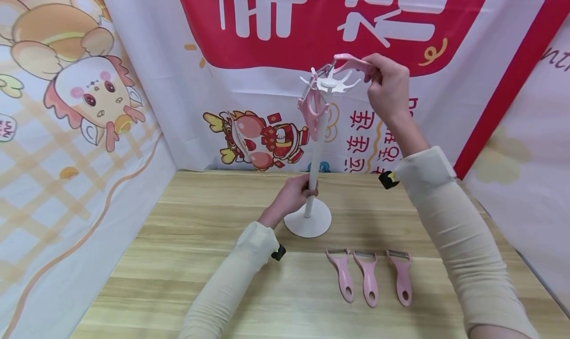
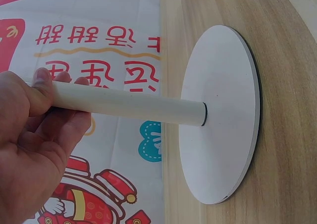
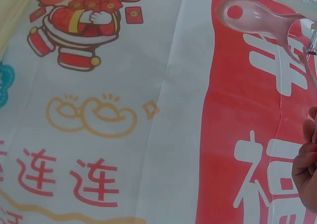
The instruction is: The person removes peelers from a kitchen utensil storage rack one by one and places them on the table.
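Note:
A white stand has a round base (image 1: 307,226), an upright pole (image 1: 316,153) and a ring of curved hooks (image 1: 333,84) on top. My left hand (image 1: 291,194) grips the pole low down, its thumb and fingers wrapped around it in the left wrist view. Up at the hooks, my right hand (image 1: 390,85) holds a pink peeler (image 1: 349,62) by the handle, the blade end over the hooks. More pink peelers (image 1: 313,112) hang from the stand's left side, overlapping one another. In the right wrist view, one hanging peeler (image 3: 247,15) shows its handle hole; my right hand (image 3: 307,172) is at the edge.
Three pink peelers (image 1: 368,278) lie side by side on the wooden table (image 1: 178,260), right of and nearer than the base. Behind the stand hangs a printed red and white cloth (image 1: 267,96). Another printed cloth (image 1: 89,190) covers the left side.

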Demonstrator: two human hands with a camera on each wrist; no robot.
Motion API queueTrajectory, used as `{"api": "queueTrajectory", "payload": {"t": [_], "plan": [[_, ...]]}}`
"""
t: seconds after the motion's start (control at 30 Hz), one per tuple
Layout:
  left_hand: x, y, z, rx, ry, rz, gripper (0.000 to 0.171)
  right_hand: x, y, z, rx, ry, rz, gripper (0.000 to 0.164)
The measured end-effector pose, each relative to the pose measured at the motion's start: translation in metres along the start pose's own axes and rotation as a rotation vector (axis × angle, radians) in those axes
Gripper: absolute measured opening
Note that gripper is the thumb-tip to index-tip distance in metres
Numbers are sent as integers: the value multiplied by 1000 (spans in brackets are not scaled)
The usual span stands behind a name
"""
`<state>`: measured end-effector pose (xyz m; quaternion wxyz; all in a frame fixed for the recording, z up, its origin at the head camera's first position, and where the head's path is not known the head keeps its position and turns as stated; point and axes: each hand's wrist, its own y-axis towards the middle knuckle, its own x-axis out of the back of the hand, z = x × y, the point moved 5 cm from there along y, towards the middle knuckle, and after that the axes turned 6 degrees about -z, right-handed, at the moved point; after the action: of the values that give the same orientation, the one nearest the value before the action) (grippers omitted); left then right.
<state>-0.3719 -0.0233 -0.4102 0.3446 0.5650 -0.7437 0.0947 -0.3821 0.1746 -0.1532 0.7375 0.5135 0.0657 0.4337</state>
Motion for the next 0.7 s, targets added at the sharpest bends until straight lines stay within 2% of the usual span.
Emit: {"api": "queueTrajectory", "payload": {"t": [0.17, 0.27, 0.5, 0.7], "plan": [[0, 0, -1, -16, 0, 2, 10, 4, 2, 6, 81, -47, -44, 25], [0, 1, 0, -22, 3, -1, 9, 7, 4, 9, 98, -70, -76, 25], [0, 1, 1, -27, -11, -7, 9, 5, 6, 7, 6, -103, -80, 27], [0, 1, 1, -37, -2, -5, 9, 8, 8, -2, -51, -57, -116, 25]]}}
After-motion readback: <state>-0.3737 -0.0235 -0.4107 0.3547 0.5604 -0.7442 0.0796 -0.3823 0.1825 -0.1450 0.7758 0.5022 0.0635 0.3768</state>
